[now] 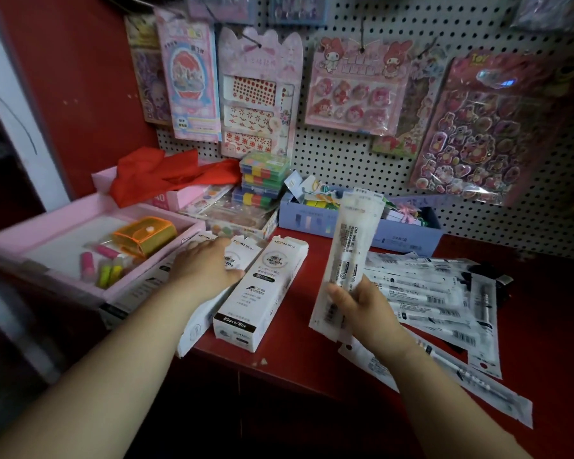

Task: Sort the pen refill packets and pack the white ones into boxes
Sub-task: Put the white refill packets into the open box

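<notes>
Two hands: both were over the red counter [299, 342], one at the boxes and one holding packets.
Right hand [362, 313]: fingers were closed around the lower end of a small bunch of white packets [352, 240], thumb pressed on the front.
Held packets: they stood nearly upright, tilted a little away from the palm, their tops reaching in front of the blue tray [408, 233].
Left hand [206, 266]: it lay palm down, fingers loosely spread, resting on the open flap end of a white box [209, 293]; whether it pinched the flap could not be told.
Second box [262, 293]: it lay flat just right of the left hand, touching the first box, its black band facing the near edge.
Loose packets [444, 303]: a fanned pile lay on the counter to the right of the gripping hand and partly under that wrist; some reached the near edge.
Pink tray [63, 226]: it sat left of the left hand, holding small coloured tubes and an orange pouch [145, 235].
Pegboard [345, 154]: it stood behind both hands, hung with sticker sheets.
</notes>
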Action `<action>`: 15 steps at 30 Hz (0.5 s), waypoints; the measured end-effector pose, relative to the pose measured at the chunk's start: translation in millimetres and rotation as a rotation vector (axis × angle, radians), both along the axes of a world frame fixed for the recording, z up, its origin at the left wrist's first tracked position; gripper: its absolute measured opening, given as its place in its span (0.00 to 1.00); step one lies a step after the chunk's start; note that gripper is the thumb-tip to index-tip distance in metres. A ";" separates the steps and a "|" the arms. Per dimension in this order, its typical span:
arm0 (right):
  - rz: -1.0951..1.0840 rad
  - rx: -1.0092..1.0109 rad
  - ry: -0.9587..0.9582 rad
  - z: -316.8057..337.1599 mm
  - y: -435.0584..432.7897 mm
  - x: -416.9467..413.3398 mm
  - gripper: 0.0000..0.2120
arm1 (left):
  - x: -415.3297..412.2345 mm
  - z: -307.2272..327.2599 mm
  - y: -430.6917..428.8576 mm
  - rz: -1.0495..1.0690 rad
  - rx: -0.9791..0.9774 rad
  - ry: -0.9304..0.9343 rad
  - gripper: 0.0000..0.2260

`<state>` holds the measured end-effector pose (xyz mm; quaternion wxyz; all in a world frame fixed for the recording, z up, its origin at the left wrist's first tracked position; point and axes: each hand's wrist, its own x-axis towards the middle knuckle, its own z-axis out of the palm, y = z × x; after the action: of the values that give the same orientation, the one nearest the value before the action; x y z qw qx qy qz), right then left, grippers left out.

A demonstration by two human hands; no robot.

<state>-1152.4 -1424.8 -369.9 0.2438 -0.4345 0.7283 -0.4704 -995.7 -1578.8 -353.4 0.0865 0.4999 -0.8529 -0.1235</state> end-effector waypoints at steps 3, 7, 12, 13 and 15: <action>-0.018 -0.008 -0.046 2.3 7.7 -1.3 0.15 | -4.1 -0.1 -0.1 0.001 -0.003 -0.098 0.32; 0.011 -0.030 -0.115 3.9 15.8 -2.6 0.18 | -7.2 0.9 2.0 -0.022 0.043 -0.077 0.35; -0.008 -0.072 -0.160 10.3 26.5 -8.8 0.07 | -2.5 16.2 12.3 0.000 0.055 0.193 0.35; -0.007 -0.098 -0.184 12.5 28.6 -10.1 0.06 | -1.0 20.0 15.8 -0.022 0.059 0.260 0.35; -0.012 -0.138 -0.224 15.8 33.1 -13.8 0.05 | 0.7 30.3 25.2 -0.094 0.068 0.389 0.35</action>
<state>-1166.2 -1391.7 -354.1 0.2901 -0.3908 0.6650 -0.5665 -995.0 -1553.6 -323.1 0.2270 0.4289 -0.8377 -0.2505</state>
